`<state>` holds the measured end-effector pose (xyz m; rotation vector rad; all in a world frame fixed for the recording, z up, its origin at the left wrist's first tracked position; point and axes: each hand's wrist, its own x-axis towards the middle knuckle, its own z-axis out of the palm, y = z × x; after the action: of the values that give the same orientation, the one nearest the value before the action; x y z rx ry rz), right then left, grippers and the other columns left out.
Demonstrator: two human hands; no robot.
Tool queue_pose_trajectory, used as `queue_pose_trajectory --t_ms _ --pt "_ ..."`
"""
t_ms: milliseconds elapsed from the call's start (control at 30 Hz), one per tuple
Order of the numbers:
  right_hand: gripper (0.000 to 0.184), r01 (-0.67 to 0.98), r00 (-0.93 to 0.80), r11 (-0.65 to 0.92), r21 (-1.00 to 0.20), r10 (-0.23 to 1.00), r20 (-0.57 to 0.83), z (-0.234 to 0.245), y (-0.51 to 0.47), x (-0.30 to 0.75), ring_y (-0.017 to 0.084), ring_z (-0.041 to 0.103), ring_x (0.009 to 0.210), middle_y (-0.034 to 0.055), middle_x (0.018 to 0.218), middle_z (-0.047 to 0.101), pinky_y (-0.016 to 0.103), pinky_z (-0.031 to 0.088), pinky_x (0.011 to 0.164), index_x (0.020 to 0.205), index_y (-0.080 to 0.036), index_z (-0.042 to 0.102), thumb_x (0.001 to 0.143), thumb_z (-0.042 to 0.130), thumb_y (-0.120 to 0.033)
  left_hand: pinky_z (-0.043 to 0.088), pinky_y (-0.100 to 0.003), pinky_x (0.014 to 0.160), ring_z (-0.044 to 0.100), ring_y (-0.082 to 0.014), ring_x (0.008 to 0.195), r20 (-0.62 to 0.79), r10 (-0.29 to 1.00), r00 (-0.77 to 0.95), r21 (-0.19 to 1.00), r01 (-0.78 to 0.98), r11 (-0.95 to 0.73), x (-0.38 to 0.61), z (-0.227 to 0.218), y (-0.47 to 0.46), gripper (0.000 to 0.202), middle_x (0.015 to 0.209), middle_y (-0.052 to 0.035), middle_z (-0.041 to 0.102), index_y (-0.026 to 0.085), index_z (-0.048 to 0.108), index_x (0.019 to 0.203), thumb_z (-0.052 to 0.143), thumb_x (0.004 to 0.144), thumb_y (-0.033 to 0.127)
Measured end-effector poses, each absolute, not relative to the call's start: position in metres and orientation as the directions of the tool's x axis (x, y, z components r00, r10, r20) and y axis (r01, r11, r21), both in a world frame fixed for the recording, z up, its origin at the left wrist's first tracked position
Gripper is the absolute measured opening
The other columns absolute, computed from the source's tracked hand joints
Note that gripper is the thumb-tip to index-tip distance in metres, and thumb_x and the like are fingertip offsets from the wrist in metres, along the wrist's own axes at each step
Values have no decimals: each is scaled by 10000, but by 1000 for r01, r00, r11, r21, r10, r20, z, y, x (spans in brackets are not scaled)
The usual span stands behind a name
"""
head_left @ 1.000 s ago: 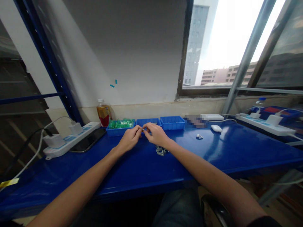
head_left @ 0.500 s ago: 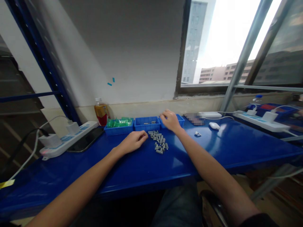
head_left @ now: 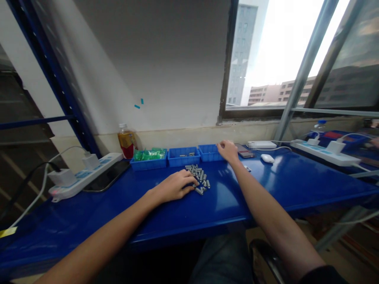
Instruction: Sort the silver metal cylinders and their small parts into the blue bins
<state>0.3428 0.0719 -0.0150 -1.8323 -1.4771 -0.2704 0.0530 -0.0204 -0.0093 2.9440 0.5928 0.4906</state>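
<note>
My left hand (head_left: 179,185) reaches to the left edge of a loose pile of small silvery metal cylinders (head_left: 201,175) on the blue table. Its thumb and forefinger are apart, with the fingertips at the nearest pieces. My right hand (head_left: 227,150) is at the right end of the right blue bin (head_left: 211,154), its fingers curled together. Whatever those fingers may hold is hidden. In the middle blue bin (head_left: 184,161) lie a few metal cylinders. The left blue bin (head_left: 149,165) is filled with green plastic packets (head_left: 150,154).
A drink bottle (head_left: 126,142) stands behind the left bin. On the left are a dark phone (head_left: 107,176) and a white power strip (head_left: 87,177). To the right lie an earbud case (head_left: 267,158), a dark flat object (head_left: 245,151) and another power strip (head_left: 325,152).
My left hand has moved right and nearer to me, onto the pile's edge, and its fingers have spread. My right hand has shifted right along the right bin, uncovering more of it.
</note>
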Motion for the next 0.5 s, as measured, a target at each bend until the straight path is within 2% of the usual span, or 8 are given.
queue_pose_trajectory --t_ms 133,267,400,500 --pt "317 884 346 -29 -467 711 612 -11 70 340 243 534 923 111 926 640 346 366 795 852 -162 643 853 457 -418 435 -271 784 562 -174 886 278 430 859 173 396 -902 49 -10 -15 141 939 -45 616 204 594 959 473 906 253" --pt "264 818 322 189 -543 631 706 -2 71 332 226 545 814 88 795 603 330 391 780 1025 -117 558 852 424 -265 423 -273 783 564 -171 875 290 439 850 154 412 -898 49 -11 -15 142 932 -40 618 205 585 948 463 909 267" --pt "332 802 279 334 -496 525 804 2 66 307 233 501 853 103 877 535 350 395 812 1079 -101 496 756 419 -96 425 -300 791 565 -194 908 308 499 810 122 486 -865 51 -16 -14 199 968 -42 623 215 575 1017 524 880 351" --pt "365 806 167 411 -426 533 830 -2 56 275 238 465 887 114 915 500 363 385 831 1024 -121 515 708 373 -7 434 -306 780 569 -203 907 321 542 777 103 541 -835 51 -20 -11 207 970 -53 623 210 579 999 518 881 369"
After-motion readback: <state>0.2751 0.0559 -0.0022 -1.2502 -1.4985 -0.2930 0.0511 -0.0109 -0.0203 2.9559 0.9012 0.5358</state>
